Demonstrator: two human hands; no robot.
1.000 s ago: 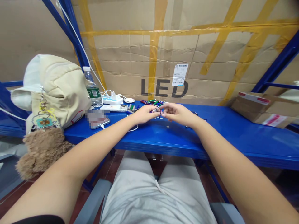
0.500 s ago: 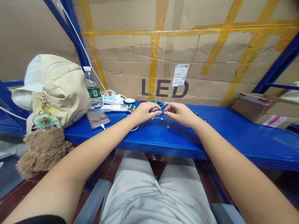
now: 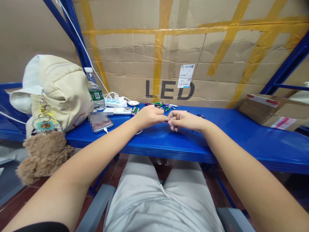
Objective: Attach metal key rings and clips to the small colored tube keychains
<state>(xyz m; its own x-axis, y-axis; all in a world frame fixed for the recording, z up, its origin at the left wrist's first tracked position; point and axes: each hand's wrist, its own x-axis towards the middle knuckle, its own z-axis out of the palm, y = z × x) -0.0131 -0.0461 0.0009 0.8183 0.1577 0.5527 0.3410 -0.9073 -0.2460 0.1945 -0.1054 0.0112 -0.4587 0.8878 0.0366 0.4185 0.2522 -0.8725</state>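
1. Small purple item: we see it pinched in R hand, above blue steel table.
2. L hand: curled, just beside item; grip can't tell.
3. Coloured sticks: behind item.
4. Tip: we'd keep pinch firm, low.

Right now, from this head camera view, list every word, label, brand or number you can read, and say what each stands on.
"LED": large dark letters on the tan cardboard carton.
White barcode sticker on that carton: too small to read.
Green label on the clear plastic water bottle: too small to read.
Red-and-white tape on the brown cardboard parcel: too blurred to read.
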